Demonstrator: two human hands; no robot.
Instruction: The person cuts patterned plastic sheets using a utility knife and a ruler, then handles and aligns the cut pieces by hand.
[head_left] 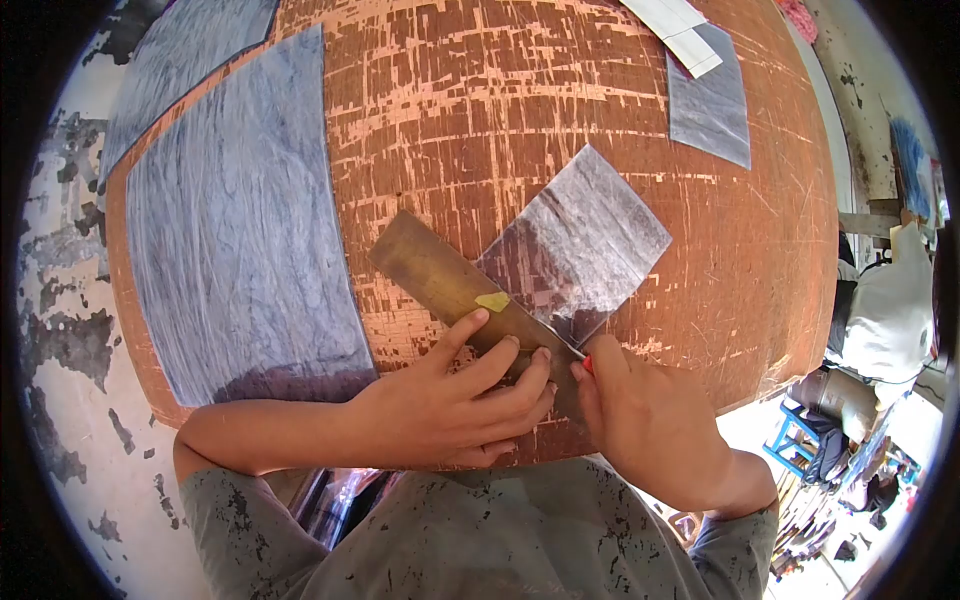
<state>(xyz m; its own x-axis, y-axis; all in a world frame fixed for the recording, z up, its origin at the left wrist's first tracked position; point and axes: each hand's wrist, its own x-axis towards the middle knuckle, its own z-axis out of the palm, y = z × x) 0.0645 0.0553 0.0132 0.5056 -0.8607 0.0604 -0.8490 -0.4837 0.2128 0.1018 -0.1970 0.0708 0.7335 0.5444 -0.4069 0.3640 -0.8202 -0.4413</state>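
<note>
My left hand (465, 405) lies on a flat brownish metal straightedge (430, 265), its fingers spread and pressing it down. A small yellow-green patch (491, 301) shows on the straightedge near my index fingertip. Beneath its right edge is a shiny translucent grey sheet (595, 235), set at an angle. Closed around a cutter knife (588, 364) is my right hand (650, 415). Only a bit of the knife's red handle and its thin blade show. The blade meets the straightedge's edge at the sheet's lower corner. My fist hides the rest of the knife.
The worn orange-brown tabletop (440, 130) is covered in cut marks. A large grey translucent sheet (240, 240) lies at left, with another sheet (190, 60) behind it. At upper right, a white strip (680, 38) overlaps a smaller grey sheet (710, 105). A blue stool (790, 440) stands beyond the table.
</note>
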